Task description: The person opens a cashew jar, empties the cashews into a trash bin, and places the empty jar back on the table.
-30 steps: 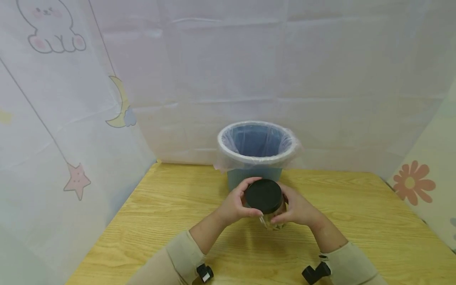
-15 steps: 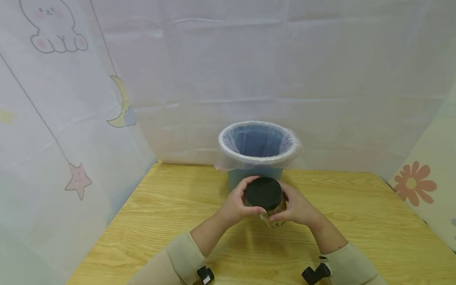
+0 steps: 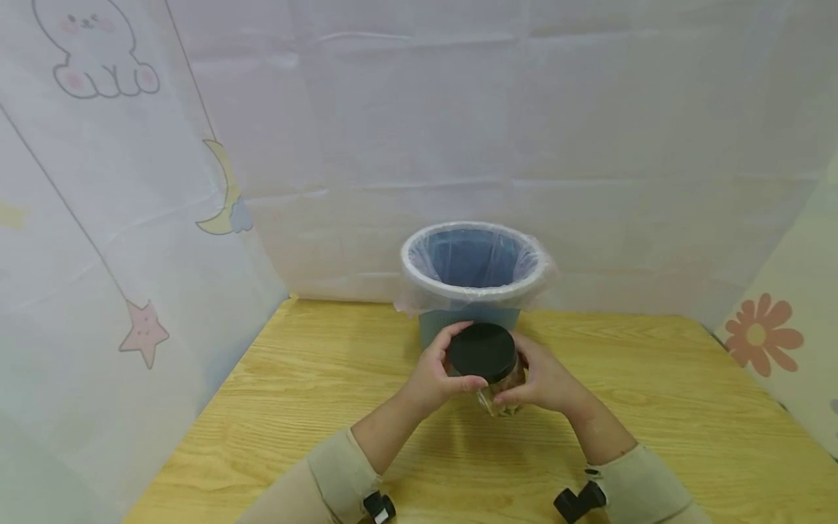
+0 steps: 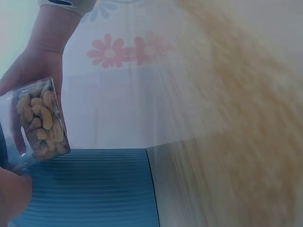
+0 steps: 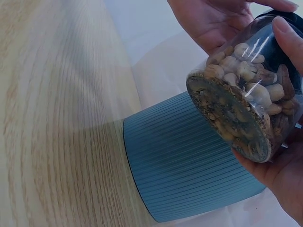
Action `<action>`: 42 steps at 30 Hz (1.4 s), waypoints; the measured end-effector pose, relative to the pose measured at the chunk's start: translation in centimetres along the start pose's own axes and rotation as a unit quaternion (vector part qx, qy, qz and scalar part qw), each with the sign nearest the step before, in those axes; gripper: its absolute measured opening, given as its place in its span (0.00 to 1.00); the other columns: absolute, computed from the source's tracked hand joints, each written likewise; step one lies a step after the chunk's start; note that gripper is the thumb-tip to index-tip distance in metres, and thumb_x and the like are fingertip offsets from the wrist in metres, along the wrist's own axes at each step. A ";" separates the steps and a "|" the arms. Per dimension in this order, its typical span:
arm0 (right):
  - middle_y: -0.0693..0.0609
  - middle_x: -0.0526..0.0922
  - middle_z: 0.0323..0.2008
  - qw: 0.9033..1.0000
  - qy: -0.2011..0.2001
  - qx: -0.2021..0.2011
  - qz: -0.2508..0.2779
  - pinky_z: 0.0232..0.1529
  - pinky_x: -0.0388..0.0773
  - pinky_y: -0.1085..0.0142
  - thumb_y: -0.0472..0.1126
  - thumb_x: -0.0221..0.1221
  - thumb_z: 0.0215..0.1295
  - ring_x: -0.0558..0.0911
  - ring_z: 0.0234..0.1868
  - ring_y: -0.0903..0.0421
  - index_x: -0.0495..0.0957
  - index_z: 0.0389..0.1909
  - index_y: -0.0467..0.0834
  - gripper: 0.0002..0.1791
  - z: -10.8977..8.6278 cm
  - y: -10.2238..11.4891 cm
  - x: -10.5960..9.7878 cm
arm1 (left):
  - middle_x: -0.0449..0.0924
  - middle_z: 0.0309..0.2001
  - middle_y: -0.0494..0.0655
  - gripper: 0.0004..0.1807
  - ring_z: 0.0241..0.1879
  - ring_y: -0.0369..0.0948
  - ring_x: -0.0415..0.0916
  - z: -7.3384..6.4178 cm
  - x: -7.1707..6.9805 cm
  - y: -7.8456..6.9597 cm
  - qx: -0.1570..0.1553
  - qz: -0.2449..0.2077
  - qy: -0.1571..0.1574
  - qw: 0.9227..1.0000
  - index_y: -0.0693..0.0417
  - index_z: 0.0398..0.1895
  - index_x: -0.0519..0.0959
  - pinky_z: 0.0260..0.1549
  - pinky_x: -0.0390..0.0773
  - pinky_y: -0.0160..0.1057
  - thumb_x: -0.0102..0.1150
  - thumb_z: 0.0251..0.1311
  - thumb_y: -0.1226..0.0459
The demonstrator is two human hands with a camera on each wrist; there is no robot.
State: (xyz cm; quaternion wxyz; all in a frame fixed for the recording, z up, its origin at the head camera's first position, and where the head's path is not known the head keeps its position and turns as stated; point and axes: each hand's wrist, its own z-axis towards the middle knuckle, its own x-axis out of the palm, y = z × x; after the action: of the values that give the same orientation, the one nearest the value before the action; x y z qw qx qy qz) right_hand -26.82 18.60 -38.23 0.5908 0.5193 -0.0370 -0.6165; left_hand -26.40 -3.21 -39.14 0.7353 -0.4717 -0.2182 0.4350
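Grip doubled, the person's left hand [image 3: 430, 375] and right hand [image 3: 546, 378] hold between them a transparent cylindrical jar [image 3: 508, 383] of pale curved nuts [image 4: 41, 120], round black lid [image 3: 483, 352] uppermost, above the yellow wood-grained table [image 3: 655, 407]. Just beyond the grip, I see a ribbed blue plastic bin [image 5: 184, 156] lined with thin translucent film [image 3: 424, 256].

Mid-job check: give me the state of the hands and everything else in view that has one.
Left hand: gripping the lid
Right hand: gripping the jar's clear body
Jar: held up off the table
Lid: on the jar; tightness can't be told
Nuts: inside the jar
Bin: upright, mouth open
Liner: in the bin, folded over its rim
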 end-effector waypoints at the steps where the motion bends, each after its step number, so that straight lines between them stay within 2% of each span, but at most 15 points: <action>1: 0.51 0.70 0.57 1.000 -0.001 0.001 0.000 0.51 0.71 0.64 0.39 0.75 0.37 0.71 0.55 0.59 0.61 0.64 0.48 0.49 0.0 0.0 0.0 | 0.63 0.61 0.47 0.46 0.56 0.43 0.67 0.0 0.0 0.0 0.002 0.000 -0.001 1.000 0.47 0.66 0.57 0.54 0.69 0.41 0.68 0.44 0.46; 5: 0.50 0.70 0.57 1.000 0.000 -0.003 0.004 0.52 0.71 0.65 0.38 0.75 0.36 0.71 0.55 0.59 0.61 0.64 0.47 0.50 0.0 0.1 0.0 | 0.64 0.61 0.47 0.47 0.56 0.41 0.67 0.0 0.1 -0.1 0.006 -0.002 -0.006 1.000 0.48 0.65 0.57 0.54 0.69 0.40 0.68 0.43 0.46; 9: 0.47 0.71 0.56 1.000 0.004 -0.008 0.002 0.51 0.71 0.66 0.35 0.75 0.36 0.71 0.55 0.61 0.62 0.63 0.43 0.49 0.1 1.1 -0.1 | 0.64 0.60 0.47 0.47 0.56 0.41 0.67 -0.1 0.2 -0.2 -0.002 -0.001 -0.011 1.000 0.48 0.65 0.58 0.53 0.69 0.40 0.69 0.41 0.45; 11: 0.47 0.71 0.56 1.000 0.006 -0.009 0.000 0.51 0.71 0.67 0.35 0.75 0.35 0.71 0.55 0.61 0.62 0.63 0.42 0.49 0.1 1.0 -0.1 | 0.64 0.60 0.47 0.48 0.56 0.41 0.67 -0.1 0.2 -0.2 -0.006 0.002 -0.012 1.000 0.48 0.65 0.58 0.53 0.69 0.39 0.68 0.41 0.45; 16: 0.51 0.70 0.57 1.000 0.021 -0.003 0.018 0.51 0.71 0.66 0.39 0.74 0.38 0.71 0.55 0.60 0.61 0.64 0.46 0.48 0.0 -0.1 -0.2 | 0.64 0.61 0.47 0.49 0.55 0.41 0.67 -0.2 0.2 -0.3 0.000 0.007 -0.013 1.000 0.49 0.66 0.58 0.53 0.70 0.39 0.68 0.41 0.44; 20: 0.51 0.69 0.57 0.999 0.028 -0.003 0.034 0.52 0.70 0.66 0.39 0.74 0.39 0.70 0.56 0.59 0.61 0.64 0.46 0.47 0.0 -0.1 -0.3 | 0.64 0.60 0.49 0.49 0.56 0.41 0.67 -0.2 0.3 -0.4 0.008 0.003 -0.009 1.000 0.49 0.66 0.57 0.53 0.69 0.39 0.68 0.41 0.44; 26: 0.52 0.70 0.57 0.999 0.023 -0.005 0.027 0.53 0.70 0.66 0.40 0.74 0.38 0.70 0.57 0.60 0.62 0.63 0.46 0.48 0.0 -0.3 -0.3 | 0.63 0.61 0.52 0.47 0.56 0.42 0.67 0.0 0.3 -0.5 0.007 -0.011 -0.004 1.000 0.50 0.66 0.56 0.53 0.69 0.39 0.68 0.44 0.48; 33: 0.53 0.70 0.57 0.999 0.025 -0.006 0.020 0.53 0.70 0.65 0.41 0.74 0.38 0.71 0.56 0.59 0.62 0.63 0.47 0.48 0.1 -0.3 -0.4 | 0.60 0.62 0.58 0.49 0.56 0.41 0.66 0.1 0.1 -0.6 -0.001 -0.012 0.001 1.000 0.58 0.67 0.53 0.52 0.70 0.37 0.68 0.45 0.51; 42: 0.52 0.71 0.56 0.999 0.031 -0.020 0.013 0.53 0.70 0.65 0.38 0.75 0.36 0.71 0.56 0.61 0.62 0.63 0.45 0.49 0.1 -0.4 -0.3 | 0.63 0.60 0.53 0.48 0.56 0.42 0.67 -0.2 0.2 -0.6 0.012 -0.011 -0.011 1.000 0.54 0.66 0.57 0.53 0.70 0.38 0.68 0.42 0.47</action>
State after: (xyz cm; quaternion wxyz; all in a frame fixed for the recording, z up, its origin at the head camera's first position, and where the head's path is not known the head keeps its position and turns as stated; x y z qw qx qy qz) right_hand -27.23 18.90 -38.33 0.6101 0.5252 -0.0132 -0.5931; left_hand -25.84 -3.24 -38.74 0.7431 -0.4552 -0.2263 0.4352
